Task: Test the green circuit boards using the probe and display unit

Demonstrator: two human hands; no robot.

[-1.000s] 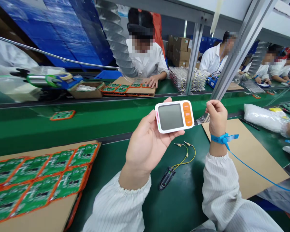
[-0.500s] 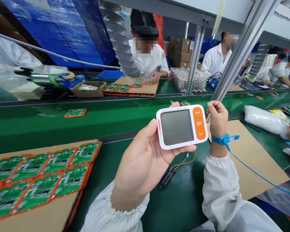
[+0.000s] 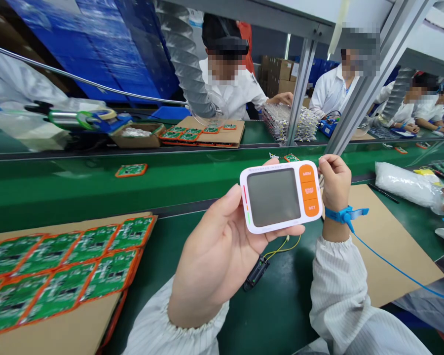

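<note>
In the head view my left hand (image 3: pixel 216 241) grips a white blood pressure monitor (image 3: pixel 274 197) by its left side and lower edge. Its blank grey screen and three orange buttons face me. My right hand (image 3: pixel 335 180), with a blue wrist strap (image 3: pixel 344 215) and cord, is closed just beside the monitor's right edge. Whatever its fingertips pinch is hidden. Below the monitor, a black battery holder (image 3: pixel 257 272) with yellow wires (image 3: pixel 284 250) lies on the green bench (image 3: pixel 277 315).
Green circuit boards (image 3: pixel 96 241) edged in orange lie on cardboard at left. A cardboard sheet (image 3: pixel 385 246) lies at right beside a white plastic bag (image 3: pixel 407 185). Beyond runs a green conveyor (image 3: pixel 59 197) carrying a board (image 3: pixel 131 170). A metal post (image 3: pixel 377 79) rises ahead; co-workers sit opposite.
The boards on the conveyor have shifted right. The monitor has moved slightly right and down, its right edge nearer my right hand. A co-worker opposite has reached a hand to the stacked parts.
</note>
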